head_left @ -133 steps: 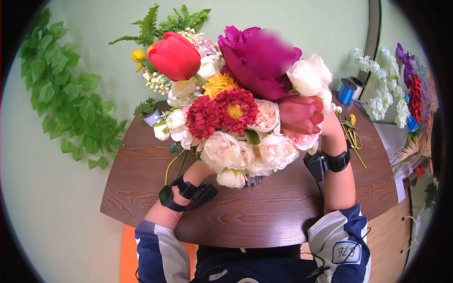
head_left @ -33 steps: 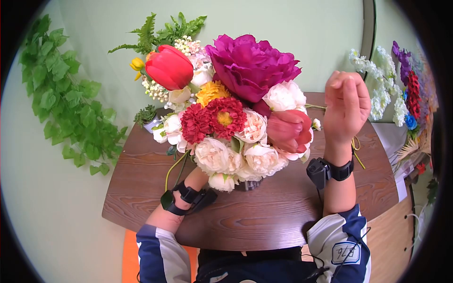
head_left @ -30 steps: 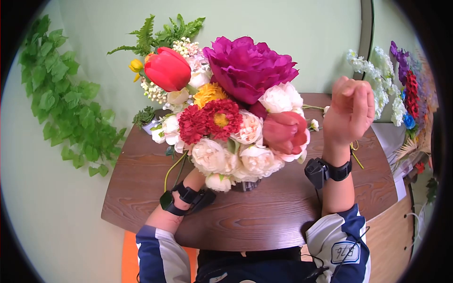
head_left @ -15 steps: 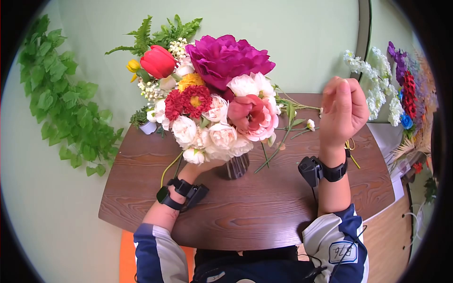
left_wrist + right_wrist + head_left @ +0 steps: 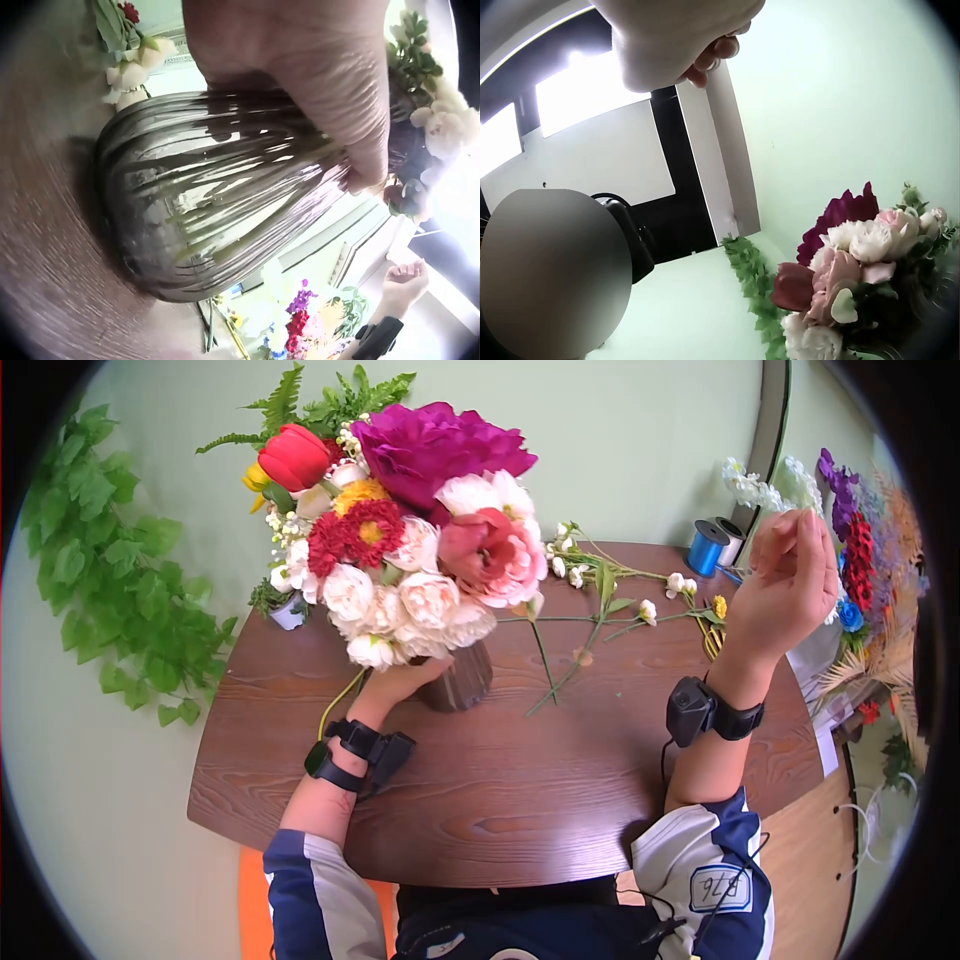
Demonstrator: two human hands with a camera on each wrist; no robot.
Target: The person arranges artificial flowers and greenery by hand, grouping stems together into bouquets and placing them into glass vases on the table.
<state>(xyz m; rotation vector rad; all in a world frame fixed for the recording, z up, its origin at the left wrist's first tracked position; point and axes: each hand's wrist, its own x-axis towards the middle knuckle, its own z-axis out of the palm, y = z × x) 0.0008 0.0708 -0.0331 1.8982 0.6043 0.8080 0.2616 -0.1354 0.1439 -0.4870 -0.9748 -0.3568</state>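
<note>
My left hand (image 5: 400, 678) grips the neck of a ribbed, see-through dark glass vase (image 5: 465, 678). In the left wrist view, the thumb wraps the neck of the vase (image 5: 202, 210), and green stems show through the glass. A full bouquet fills its top: a large magenta peony (image 5: 440, 450), a red tulip (image 5: 295, 457), a dusky pink tulip (image 5: 485, 555), dark red blooms (image 5: 340, 540) and pale pink roses (image 5: 430, 602). My right hand (image 5: 785, 590) is raised above the table's right side, apart from the bouquet, its fingers loosely bent around nothing.
Loose white-flowered stems (image 5: 600, 605) lie on the wooden table (image 5: 520, 800). Blue (image 5: 707, 548) and white spools stand at the back right. A small potted succulent (image 5: 287, 610) is at the back left. Hanging leaves (image 5: 120, 560) and more flowers (image 5: 860, 560) flank the table.
My right hand has come out from behind the bouquet and risen to the right. The vase has turned and shifted left in my left hand's grip, uncovering the stems on the table.
</note>
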